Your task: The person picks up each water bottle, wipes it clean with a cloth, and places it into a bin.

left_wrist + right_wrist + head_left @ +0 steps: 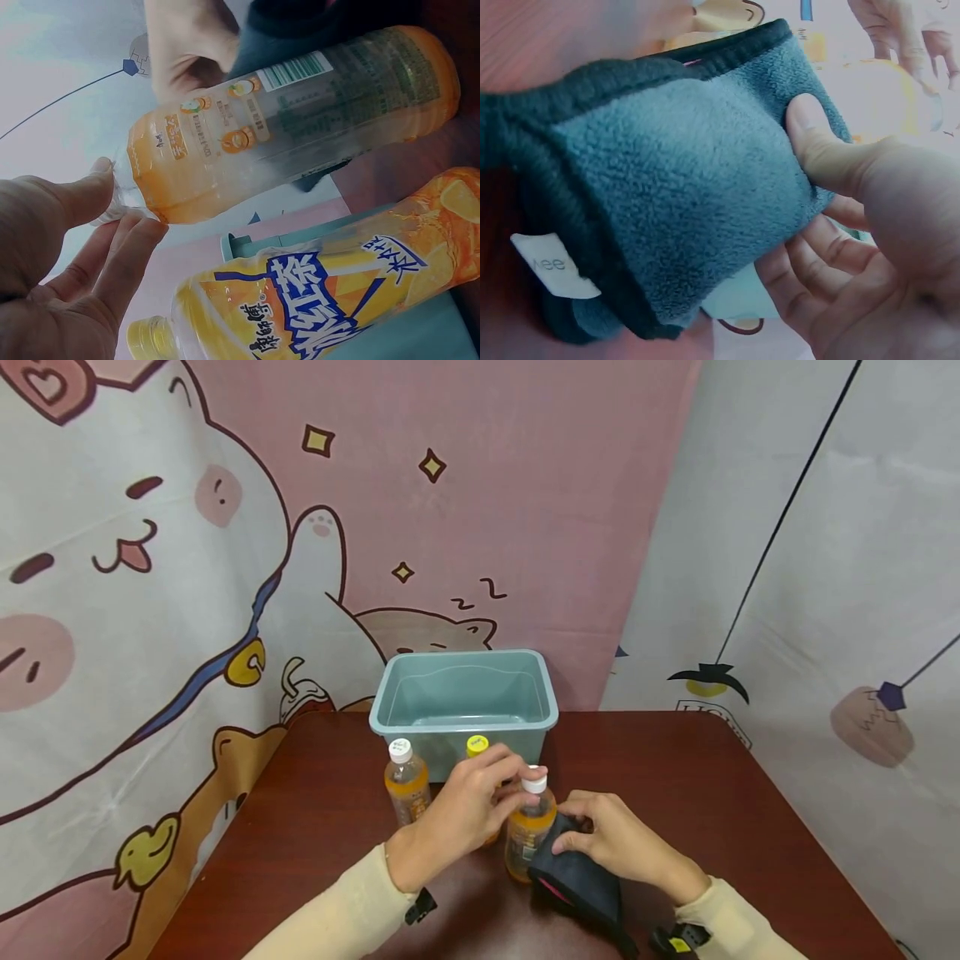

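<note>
My left hand [467, 797] pinches the neck of a clear plastic drink bottle [529, 837] with a white cap and orange print. The bottle stands upright on the table; its barcode side shows in the left wrist view. Between the thumb and fingers of my right hand [626, 843] is the edge of a dark grey fleece cloth item [690, 180] with black trim and a white tag [553, 264]. It is folded or hollow, with a bit of pink inside, and lies close against the bottle's right side. Its exact kind is unclear.
A pale blue-green plastic bin [463, 728] stands at the table's back edge. In front of it are a white-capped bottle [407, 783] and a yellow-capped iced tea bottle [300, 300], the latter partly behind my left hand. The brown table [720, 802] meets a printed cloth backdrop.
</note>
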`<action>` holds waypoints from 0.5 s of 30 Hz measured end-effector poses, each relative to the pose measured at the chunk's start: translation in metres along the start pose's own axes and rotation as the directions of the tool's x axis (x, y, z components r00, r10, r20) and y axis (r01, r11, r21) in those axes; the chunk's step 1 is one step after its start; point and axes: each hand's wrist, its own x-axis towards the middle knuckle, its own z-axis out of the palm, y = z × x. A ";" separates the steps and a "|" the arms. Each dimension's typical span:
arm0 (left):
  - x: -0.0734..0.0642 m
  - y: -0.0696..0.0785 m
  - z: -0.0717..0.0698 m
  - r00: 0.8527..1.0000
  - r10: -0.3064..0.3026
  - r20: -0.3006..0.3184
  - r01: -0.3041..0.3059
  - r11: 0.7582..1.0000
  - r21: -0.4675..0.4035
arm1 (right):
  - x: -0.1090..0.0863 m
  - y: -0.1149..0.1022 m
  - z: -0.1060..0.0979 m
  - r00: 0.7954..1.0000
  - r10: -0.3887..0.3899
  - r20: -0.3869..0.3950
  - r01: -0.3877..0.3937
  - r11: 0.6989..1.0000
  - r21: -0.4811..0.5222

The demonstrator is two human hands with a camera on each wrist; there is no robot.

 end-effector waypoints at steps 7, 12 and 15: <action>0.000 0.001 -0.001 1.000 -0.011 -0.003 0.011 1.000 -0.012 | 0.003 -0.010 -0.009 0.997 -0.032 -0.074 0.032 0.999 0.007; -0.001 0.002 -0.001 1.000 -0.016 -0.004 0.016 1.000 -0.022 | 0.004 -0.015 -0.016 0.995 -0.040 -0.096 0.042 0.999 0.013; -0.001 0.002 -0.001 1.000 -0.024 0.004 0.024 0.999 -0.023 | 0.005 -0.019 -0.021 0.992 -0.048 -0.115 0.050 0.999 0.014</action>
